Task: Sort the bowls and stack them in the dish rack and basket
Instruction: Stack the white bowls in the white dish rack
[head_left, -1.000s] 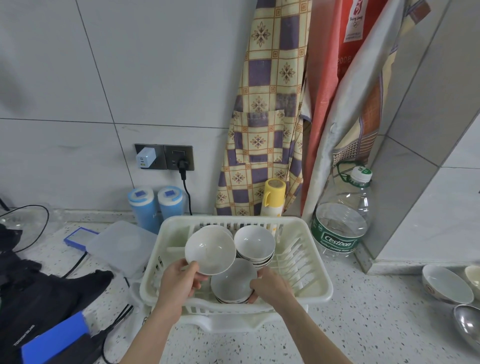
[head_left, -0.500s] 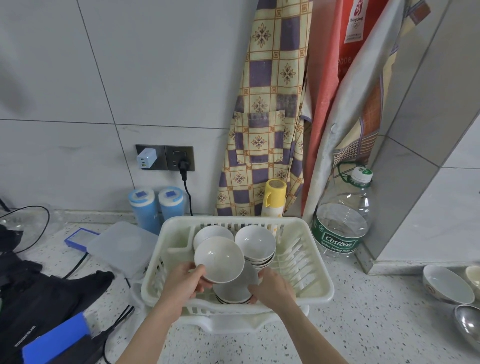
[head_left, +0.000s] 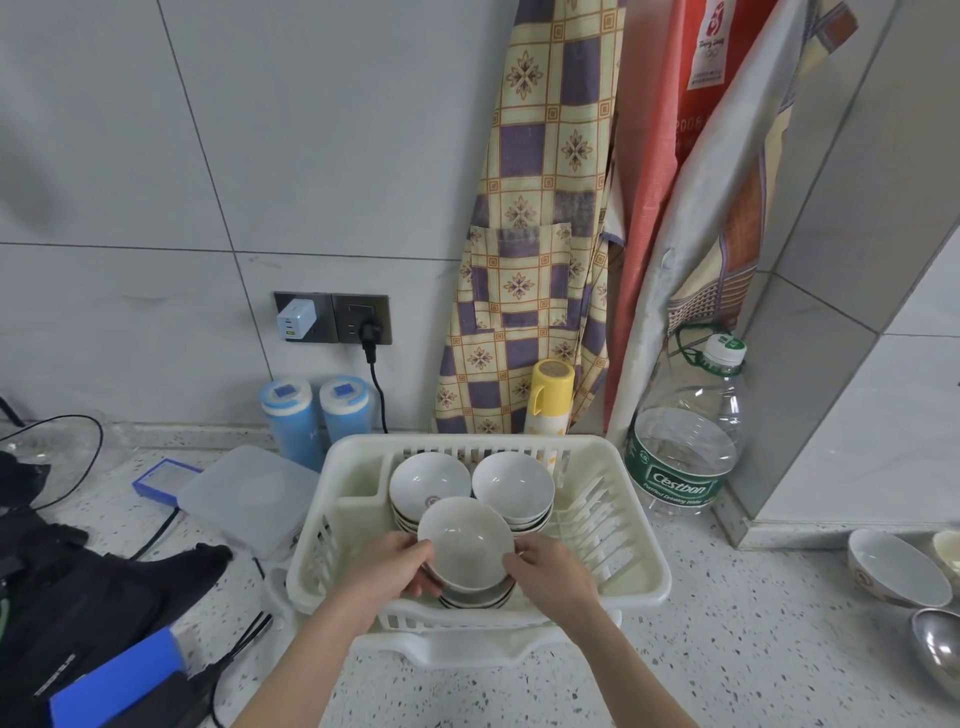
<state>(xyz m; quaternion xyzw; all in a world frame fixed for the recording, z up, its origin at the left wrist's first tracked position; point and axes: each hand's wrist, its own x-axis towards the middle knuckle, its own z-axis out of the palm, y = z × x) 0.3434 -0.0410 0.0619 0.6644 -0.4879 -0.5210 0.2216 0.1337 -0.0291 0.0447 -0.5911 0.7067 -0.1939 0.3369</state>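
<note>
While both hands grip it, left hand and right hand, the white bowl tops the front stack in the dish rack.

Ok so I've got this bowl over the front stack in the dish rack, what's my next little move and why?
Probably lower the bowl the last bit until it nests in the front stack, then let go. Your left hand grips its rim and your right hand steadies the other side, so it sits almost centred over the stack inside the dish rack, slightly tilted.
</note>
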